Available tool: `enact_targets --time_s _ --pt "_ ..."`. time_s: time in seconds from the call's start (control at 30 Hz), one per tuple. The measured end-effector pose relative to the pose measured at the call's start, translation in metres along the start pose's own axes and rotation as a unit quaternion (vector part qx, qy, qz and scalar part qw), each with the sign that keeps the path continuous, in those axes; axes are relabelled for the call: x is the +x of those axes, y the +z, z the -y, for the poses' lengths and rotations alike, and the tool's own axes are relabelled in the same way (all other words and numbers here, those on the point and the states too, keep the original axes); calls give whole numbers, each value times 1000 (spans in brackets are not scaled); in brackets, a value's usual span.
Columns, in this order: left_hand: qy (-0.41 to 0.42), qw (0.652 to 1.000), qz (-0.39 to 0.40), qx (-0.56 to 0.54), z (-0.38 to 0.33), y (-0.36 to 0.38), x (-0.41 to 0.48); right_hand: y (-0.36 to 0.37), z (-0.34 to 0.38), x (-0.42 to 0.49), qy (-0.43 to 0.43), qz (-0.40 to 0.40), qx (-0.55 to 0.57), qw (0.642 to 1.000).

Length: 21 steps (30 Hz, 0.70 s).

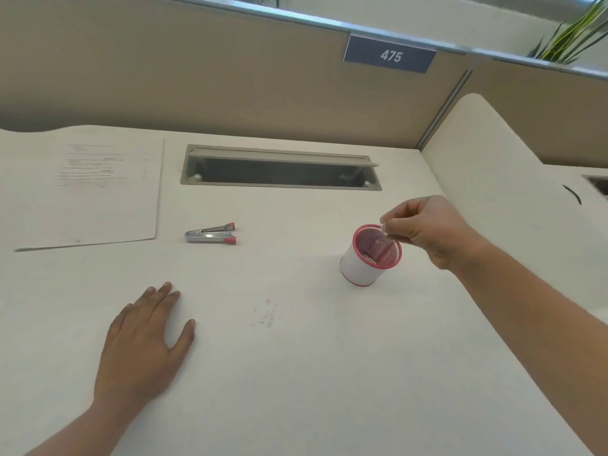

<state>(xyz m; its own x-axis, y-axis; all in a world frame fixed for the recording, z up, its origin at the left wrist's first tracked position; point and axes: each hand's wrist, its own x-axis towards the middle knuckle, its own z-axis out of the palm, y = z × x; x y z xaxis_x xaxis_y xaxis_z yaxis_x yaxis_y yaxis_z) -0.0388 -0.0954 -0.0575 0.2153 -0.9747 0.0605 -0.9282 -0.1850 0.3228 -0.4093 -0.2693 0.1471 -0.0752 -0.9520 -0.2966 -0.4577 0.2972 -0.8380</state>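
A small round cup (pixel 363 266) with a white wall, red rims and a red mesh inside stands on the white desk (pixel 296 357) at the right. My right hand (pixel 424 230) hovers over its far rim and pinches a tiny, clear or pale item between thumb and fingertips; what it is cannot be made out. My left hand (pixel 144 343) lies flat on the desk at the near left, fingers straight, holding nothing. A silver stapler with red ends (pixel 210 233) lies on its side in the middle of the desk, between the two hands.
A printed sheet of paper (pixel 95 189) lies at the far left. A grey cable slot (pixel 279 169) with its lid raised is set into the desk's back. Beige partition walls (pixel 230 77) stand behind, with a sign reading 475 (pixel 390 55). A white divider (pixel 493 166) rises at the right.
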Motion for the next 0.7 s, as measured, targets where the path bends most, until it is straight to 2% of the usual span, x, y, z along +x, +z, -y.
enact_targets --time_s 0.1,0.17,0.23,0.3,0.4,0.7 --pt "-1 1000 1 -1 0 0 0 3 -13 13 -46 -12 -225 973" --pt "-2 1000 3 -1 1 0 -1 10 -21 18 -75 34 -367 927" --pt "-1 1000 4 -1 0 0 -1 16 -24 20 -105 60 -447 886" --pt "-2 1000 3 -1 0 0 0 18 -25 20 -127 56 -472 870" --pt "0 1000 2 -1 0 0 -1 18 -26 19 -141 48 -476 867" --pt "2 1000 -4 -2 0 0 0 15 -26 20 -163 21 -410 897"
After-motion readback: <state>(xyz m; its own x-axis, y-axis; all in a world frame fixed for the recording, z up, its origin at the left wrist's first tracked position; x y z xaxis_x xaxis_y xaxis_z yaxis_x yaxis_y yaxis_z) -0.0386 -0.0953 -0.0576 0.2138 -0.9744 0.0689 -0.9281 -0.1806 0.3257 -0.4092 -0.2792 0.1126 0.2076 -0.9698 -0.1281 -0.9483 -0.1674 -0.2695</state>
